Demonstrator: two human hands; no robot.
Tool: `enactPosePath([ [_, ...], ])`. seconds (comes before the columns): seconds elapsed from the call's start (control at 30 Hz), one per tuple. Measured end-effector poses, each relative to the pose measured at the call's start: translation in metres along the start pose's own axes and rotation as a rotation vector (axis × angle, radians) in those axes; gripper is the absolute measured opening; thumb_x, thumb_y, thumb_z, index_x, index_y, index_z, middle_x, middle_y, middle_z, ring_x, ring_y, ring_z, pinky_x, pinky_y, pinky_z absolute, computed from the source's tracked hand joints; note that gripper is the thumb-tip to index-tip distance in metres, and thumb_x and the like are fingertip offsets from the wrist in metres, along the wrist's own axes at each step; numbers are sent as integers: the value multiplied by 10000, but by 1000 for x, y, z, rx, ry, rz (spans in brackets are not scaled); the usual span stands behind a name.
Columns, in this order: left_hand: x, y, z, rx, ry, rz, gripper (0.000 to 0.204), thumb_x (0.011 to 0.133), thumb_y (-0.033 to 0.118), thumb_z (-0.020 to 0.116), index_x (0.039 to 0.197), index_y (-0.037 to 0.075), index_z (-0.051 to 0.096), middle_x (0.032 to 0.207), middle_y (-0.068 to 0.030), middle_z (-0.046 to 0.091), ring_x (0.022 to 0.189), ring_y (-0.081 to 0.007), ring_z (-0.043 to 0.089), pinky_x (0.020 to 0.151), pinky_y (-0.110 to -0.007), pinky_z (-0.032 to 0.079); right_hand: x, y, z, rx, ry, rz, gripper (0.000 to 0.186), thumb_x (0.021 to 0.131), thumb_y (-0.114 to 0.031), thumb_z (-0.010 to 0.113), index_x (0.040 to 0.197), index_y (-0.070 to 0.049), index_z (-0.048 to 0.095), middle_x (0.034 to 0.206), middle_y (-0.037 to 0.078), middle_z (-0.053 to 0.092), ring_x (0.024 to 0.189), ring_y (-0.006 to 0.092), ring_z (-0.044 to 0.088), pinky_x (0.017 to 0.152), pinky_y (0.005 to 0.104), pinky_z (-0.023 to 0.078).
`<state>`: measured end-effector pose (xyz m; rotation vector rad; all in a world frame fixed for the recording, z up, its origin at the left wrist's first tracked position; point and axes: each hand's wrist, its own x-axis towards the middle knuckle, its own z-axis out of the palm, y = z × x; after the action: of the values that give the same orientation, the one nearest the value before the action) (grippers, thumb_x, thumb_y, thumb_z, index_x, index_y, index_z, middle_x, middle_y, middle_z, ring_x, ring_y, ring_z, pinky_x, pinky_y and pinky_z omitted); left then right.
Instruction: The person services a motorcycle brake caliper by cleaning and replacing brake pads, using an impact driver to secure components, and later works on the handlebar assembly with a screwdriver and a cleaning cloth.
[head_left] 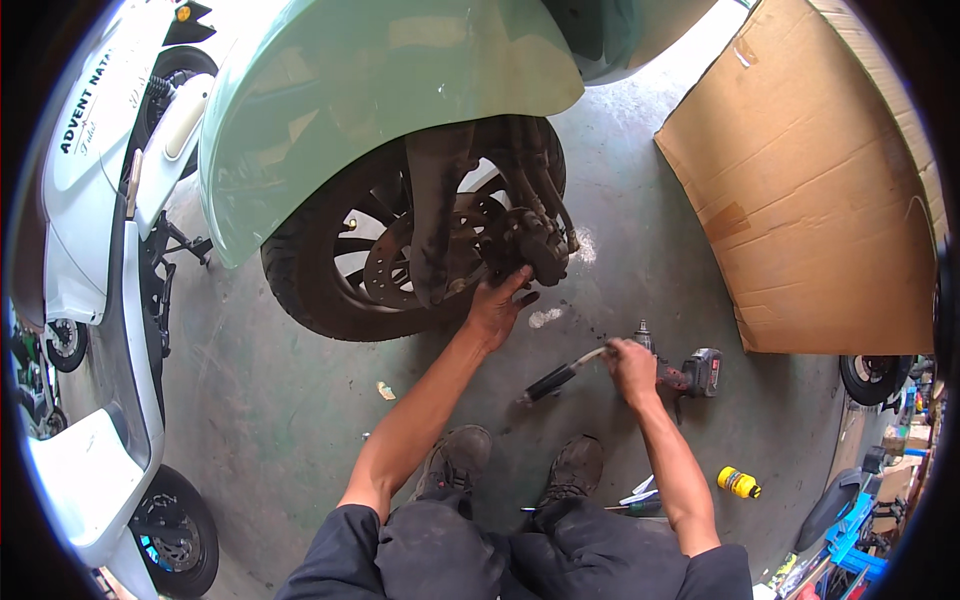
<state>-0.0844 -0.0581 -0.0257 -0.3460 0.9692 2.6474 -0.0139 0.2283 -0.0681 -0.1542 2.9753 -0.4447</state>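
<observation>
The dark, dirty brake caliper (540, 248) hangs beside the drilled brake disc (385, 255) of a scooter's wheel (325, 310). My left hand (497, 308) grips the caliper's lower edge from below, thumb up on it and fingers partly hidden. Lower right of it, my right hand (632, 368) is closed round the pale end of a brush-like tool (552, 382) with a thick black part. That tool points down to the left, its tip blurred, apart from the caliper. Just past my right hand, a cordless impact wrench (690, 376) lies on the floor.
A pale green fender (400, 70) overhangs the wheel. Tall cardboard (810, 190) stands at the right. A yellow bottle (740, 482) lies on the grey floor (270, 420) near my right forearm. White scooters (110, 240) line the left side; cluttered parts and a blue rack (845, 530) sit lower right.
</observation>
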Motion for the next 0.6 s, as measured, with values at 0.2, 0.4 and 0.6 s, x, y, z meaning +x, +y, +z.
enactPosePath([
  [0.2, -11, 9, 14, 94, -26, -10, 569, 813, 279, 771, 1296, 182, 488, 1243, 17, 564, 1202, -159, 474, 976, -462, 371, -25, -22, 9, -181, -249, -367, 139, 810, -117, 585, 913, -71, 667, 957, 110, 566, 928, 282, 587, 724, 418, 529],
  [0.4, -16, 7, 24, -66, -69, -40, 551, 826, 218, 750, 1312, 176, 493, 1259, 8, 580, 1203, -175, 520, 1012, -474, 386, -53, -19, 1, -105, -634, -229, 246, 774, 23, 545, 976, -56, 661, 943, 105, 650, 898, 254, 639, 748, 371, 527],
  [0.6, -6, -2, 18, -103, -194, -59, 547, 860, 272, 690, 1352, 175, 473, 1293, -34, 572, 1205, -209, 538, 1024, -479, 421, -78, 2, -39, 1396, -919, 592, 164, 866, -84, 642, 1017, -21, 626, 859, 56, 648, 764, 166, 640, 706, 312, 532],
])
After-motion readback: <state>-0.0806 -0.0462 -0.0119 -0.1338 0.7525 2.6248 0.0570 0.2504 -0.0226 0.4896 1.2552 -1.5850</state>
